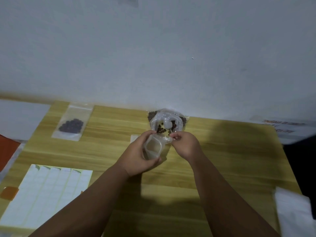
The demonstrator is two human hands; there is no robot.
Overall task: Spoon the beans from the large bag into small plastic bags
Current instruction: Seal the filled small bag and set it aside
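A large clear bag of dark beans [154, 117] lies open against the wall at the table's far edge. A white plastic spoon [167, 124] rests inside it on the beans. Just in front, my left hand [136, 154] holds a small empty plastic bag [153, 147] with its mouth spread open. My right hand [186, 145] pinches the far rim of that same bag. A filled, sealed small bag of beans [71, 124] lies flat at the far left of the table.
A sheet of white labels [46, 194] lies at the near left on the wooden table [222, 159]. White paper [20, 118] and a red object [6, 151] are at the far left. Printed paper [280, 127] and white cloth [294, 212] sit at the right.
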